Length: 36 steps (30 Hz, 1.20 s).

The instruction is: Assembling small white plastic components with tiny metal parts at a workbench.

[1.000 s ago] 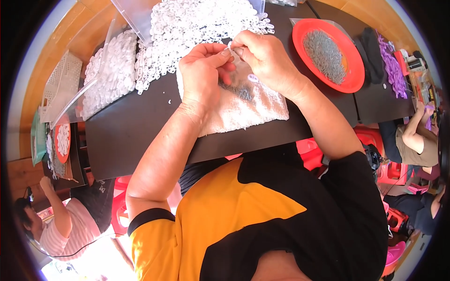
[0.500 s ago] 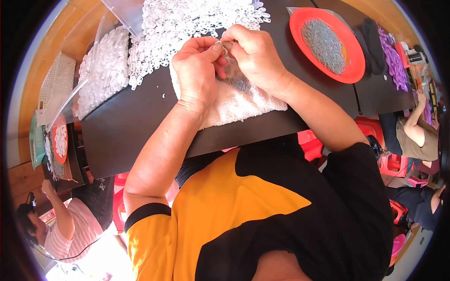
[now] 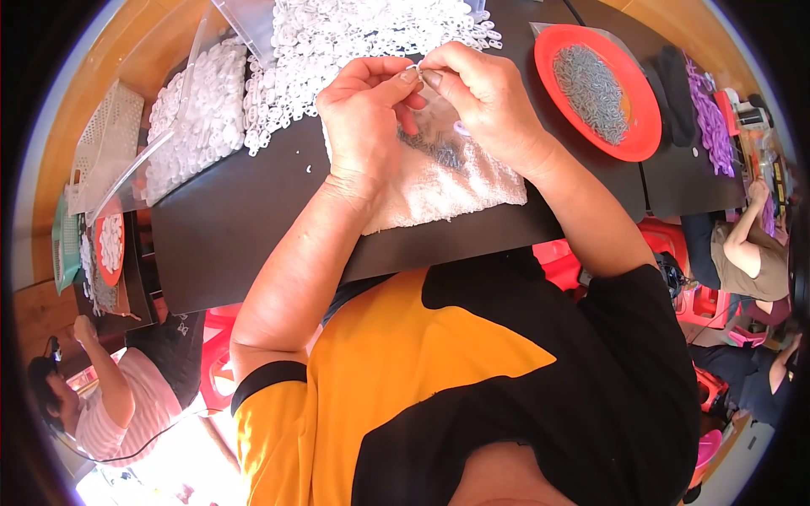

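Observation:
Fingertip to fingertip, my left hand (image 3: 363,122) and my right hand (image 3: 494,97) pinch a small white plastic piece (image 3: 414,67), mostly covered by the fingers. Whether a pin is in the pinch too, I cannot tell. Below them a pale terry cloth (image 3: 456,190) lies on the dark table, with small grey metal pins (image 3: 443,153) scattered on it. A pale ring-like piece (image 3: 461,128) shows beside my right palm. Just beyond my hands spreads a heap of white plastic pieces with holes (image 3: 363,38).
A red plate (image 3: 643,135) of grey metal pins (image 3: 591,93) stands to the right, near purple pieces (image 3: 709,118). At left, a clear bin (image 3: 169,135) holds more white pieces (image 3: 202,101). Other people sit at the left (image 3: 135,405) and right (image 3: 755,253).
The view has shifted a little, so the table things sit slightly farther right. Both hands keep their pinch; the pale ring-like piece by my right palm now shows.

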### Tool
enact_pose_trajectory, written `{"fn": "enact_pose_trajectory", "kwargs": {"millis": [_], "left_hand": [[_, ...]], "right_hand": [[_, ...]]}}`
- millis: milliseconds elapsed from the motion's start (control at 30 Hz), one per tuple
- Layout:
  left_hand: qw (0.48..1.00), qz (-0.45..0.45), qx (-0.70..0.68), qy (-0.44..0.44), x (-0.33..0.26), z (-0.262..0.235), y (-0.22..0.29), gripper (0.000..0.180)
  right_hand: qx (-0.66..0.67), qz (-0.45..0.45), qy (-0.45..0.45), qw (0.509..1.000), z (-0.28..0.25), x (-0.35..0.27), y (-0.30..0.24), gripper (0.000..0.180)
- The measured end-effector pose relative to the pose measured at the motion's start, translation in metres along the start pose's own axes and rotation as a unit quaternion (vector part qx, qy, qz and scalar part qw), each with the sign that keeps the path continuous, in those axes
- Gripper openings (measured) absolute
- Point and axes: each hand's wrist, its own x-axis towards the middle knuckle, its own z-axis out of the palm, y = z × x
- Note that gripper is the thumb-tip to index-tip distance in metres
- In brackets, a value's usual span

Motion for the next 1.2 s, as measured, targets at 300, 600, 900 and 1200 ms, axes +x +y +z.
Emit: {"fn": "enact_pose_trajectory", "kwargs": {"millis": [300, 600, 900, 1200], "left_hand": [[0.996, -0.009, 0.077, -0.05, 0.006, -0.003, 0.013, 0.007], [0.995, -0.034, 0.083, -0.046, 0.007, -0.003, 0.009, 0.011], [0.994, -0.019, 0.096, -0.049, 0.003, 0.001, 0.008, 0.01], [0.997, -0.047, 0.052, -0.038, 0.003, -0.001, 0.003, 0.005]], "right_hand": [[0.01, -0.008, 0.016, 1.0, -0.003, 0.002, 0.005, 0.009], [0.028, -0.015, 0.041, 0.999, 0.001, 0.002, 0.007, 0.007], [0.076, 0.08, -0.005, 0.994, -0.003, -0.002, 0.003, 0.003], [0.128, 0.139, -0.033, 0.981, 0.003, -0.001, 0.002, 0.006]]}}
